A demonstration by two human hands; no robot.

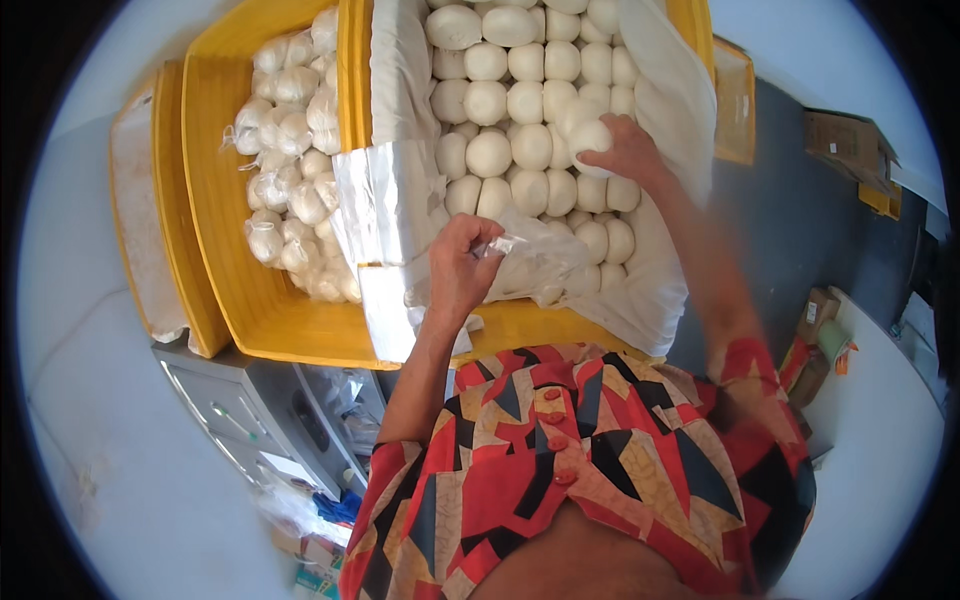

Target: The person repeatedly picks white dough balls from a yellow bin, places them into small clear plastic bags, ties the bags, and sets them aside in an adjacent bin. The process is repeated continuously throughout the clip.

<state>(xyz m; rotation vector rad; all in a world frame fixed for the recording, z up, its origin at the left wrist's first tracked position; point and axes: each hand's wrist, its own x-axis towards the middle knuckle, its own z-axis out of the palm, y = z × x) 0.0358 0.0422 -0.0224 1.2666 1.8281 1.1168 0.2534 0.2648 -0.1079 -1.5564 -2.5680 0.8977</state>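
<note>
Rows of round white steamed buns (487, 101) lie on a white cloth (655, 70) inside a yellow crate. My right hand (630, 147) is closed around a bun (593, 140) at the right side of the rows; another bun shows right beside it, and I cannot tell whether that one is held too. My left hand (463, 262) pinches the edge of a clear plastic bag (535, 250), which spreads out over the nearest buns. To the left, a second yellow crate (215, 190) holds bagged buns (290, 130), several to a bag.
A stack of clear bags or film (390, 200) lies over the rim between the crates. Below left stands a grey drawer cabinet (235, 405). A cardboard box (850, 145) sits at the far right, and another yellow crate (735, 100) stands behind the cloth.
</note>
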